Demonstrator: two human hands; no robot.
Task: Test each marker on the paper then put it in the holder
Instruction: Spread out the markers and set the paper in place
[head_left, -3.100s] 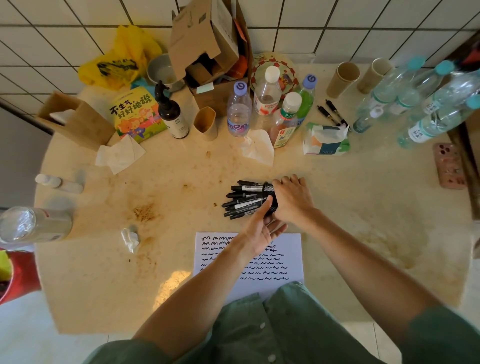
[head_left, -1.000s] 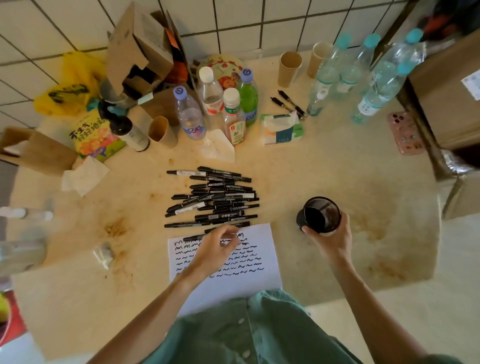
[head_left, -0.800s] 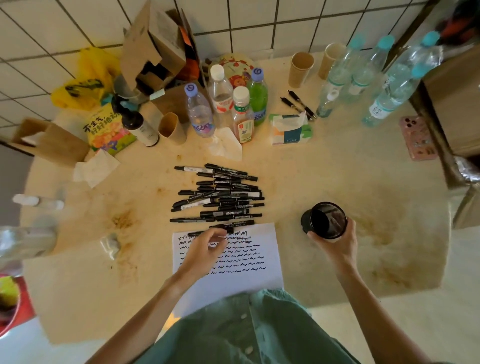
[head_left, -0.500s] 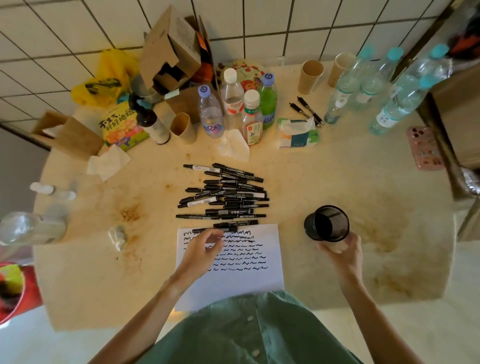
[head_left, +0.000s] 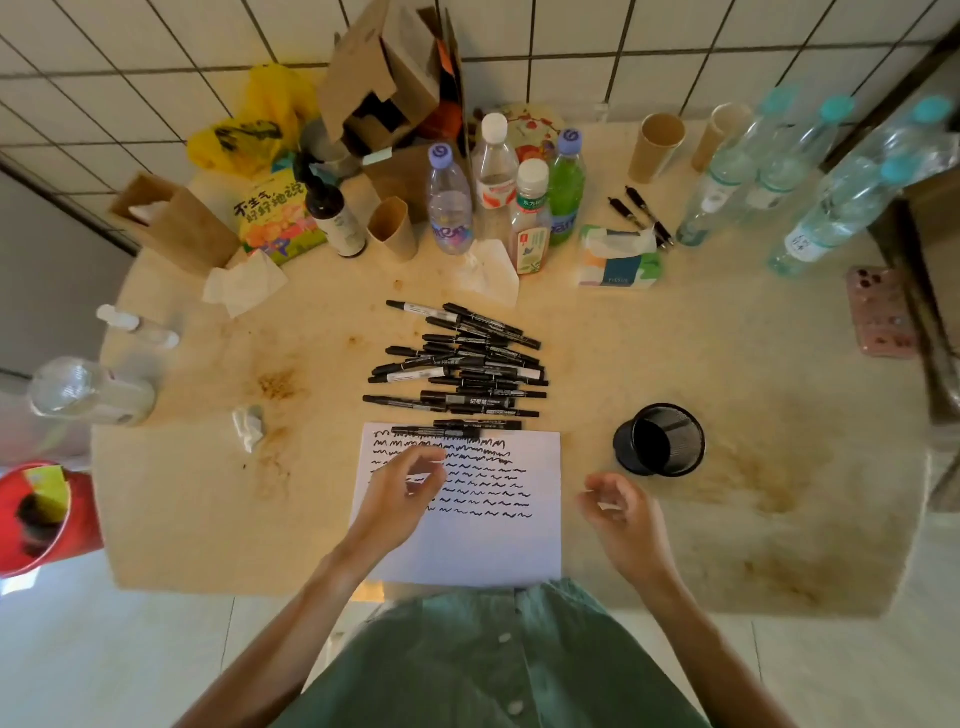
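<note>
Hovering over the paper (head_left: 483, 519), the left hand (head_left: 400, 493) is loosely curled and empty; the right hand (head_left: 621, 514), likewise empty, is below the holder (head_left: 658, 440). Markers (head_left: 462, 369) are piled beyond the left hand.

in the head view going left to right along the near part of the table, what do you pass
crumpled tissue → left hand → paper → right hand → holder
</note>
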